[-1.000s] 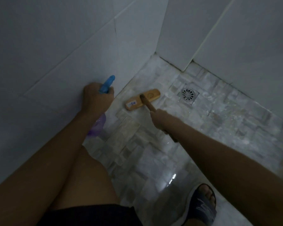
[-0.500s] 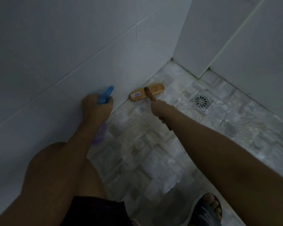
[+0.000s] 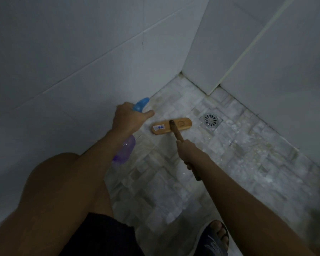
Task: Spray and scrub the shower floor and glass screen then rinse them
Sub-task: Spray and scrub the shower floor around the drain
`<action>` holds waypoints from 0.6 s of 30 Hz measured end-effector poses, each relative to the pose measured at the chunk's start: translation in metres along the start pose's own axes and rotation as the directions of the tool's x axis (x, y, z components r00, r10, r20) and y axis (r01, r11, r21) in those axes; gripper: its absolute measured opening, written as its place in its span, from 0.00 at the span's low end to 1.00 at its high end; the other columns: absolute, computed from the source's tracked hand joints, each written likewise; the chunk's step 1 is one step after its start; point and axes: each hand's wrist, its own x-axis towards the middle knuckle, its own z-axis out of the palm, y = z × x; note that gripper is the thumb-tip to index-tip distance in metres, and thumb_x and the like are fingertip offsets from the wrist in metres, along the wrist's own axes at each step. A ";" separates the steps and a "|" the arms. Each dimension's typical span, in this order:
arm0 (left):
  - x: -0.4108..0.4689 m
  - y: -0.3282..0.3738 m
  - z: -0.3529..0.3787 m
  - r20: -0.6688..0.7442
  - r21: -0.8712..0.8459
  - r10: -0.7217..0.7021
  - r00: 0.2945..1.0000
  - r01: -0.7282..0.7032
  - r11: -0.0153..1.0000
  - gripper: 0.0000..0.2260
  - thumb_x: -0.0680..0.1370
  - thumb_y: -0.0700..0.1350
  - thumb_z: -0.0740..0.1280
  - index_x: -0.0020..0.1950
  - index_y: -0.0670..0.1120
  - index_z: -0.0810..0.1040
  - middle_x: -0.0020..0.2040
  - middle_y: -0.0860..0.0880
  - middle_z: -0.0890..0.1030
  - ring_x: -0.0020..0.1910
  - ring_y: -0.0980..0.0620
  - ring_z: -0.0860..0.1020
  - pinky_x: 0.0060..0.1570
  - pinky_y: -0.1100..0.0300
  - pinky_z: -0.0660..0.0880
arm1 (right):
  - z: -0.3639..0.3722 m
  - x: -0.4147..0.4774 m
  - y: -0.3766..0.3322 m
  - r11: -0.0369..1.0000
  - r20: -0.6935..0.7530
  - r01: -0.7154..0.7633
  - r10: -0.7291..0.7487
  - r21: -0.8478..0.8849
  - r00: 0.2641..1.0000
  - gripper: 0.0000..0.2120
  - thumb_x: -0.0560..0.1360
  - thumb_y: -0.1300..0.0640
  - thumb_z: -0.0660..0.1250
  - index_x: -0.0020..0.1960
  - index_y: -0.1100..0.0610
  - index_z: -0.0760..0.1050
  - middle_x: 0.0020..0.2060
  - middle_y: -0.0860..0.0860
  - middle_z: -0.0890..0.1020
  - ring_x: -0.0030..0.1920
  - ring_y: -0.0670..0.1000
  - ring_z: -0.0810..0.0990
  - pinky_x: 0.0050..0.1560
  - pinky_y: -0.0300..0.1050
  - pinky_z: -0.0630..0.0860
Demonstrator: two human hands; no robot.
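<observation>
A wooden scrubbing brush (image 3: 171, 126) lies flat on the pale mosaic shower floor (image 3: 238, 148), close to the left wall. My right hand (image 3: 187, 149) grips its wooden handle a short way behind the brush head. My left hand (image 3: 129, 117) holds a spray bottle (image 3: 125, 150) with a blue trigger head and a purple see-through body; the index finger points out toward the brush. The bottle hangs beside the left wall, left of the brush. No glass screen is in view.
A round metal drain (image 3: 210, 119) sits in the floor right of the brush. White tiled walls (image 3: 81, 52) meet in the corner behind it. My bare knee (image 3: 63, 178) and a foot in a dark sandal (image 3: 213, 239) are at the bottom.
The brush head has slid away from the left wall toward the drain. My left hand with the bottle has moved up and right, its index finger now stretched out.
</observation>
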 end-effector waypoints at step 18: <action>0.013 0.040 -0.032 -0.289 -0.102 0.077 0.954 -0.111 0.989 0.33 0.73 0.71 0.65 0.38 0.38 0.82 0.34 0.40 0.83 0.24 0.47 0.78 0.25 0.55 0.77 | -0.055 0.049 0.020 1.000 -0.058 0.015 -0.014 0.022 0.998 0.26 0.84 0.42 0.49 0.64 0.62 0.70 0.44 0.58 0.78 0.32 0.54 0.76 0.29 0.45 0.75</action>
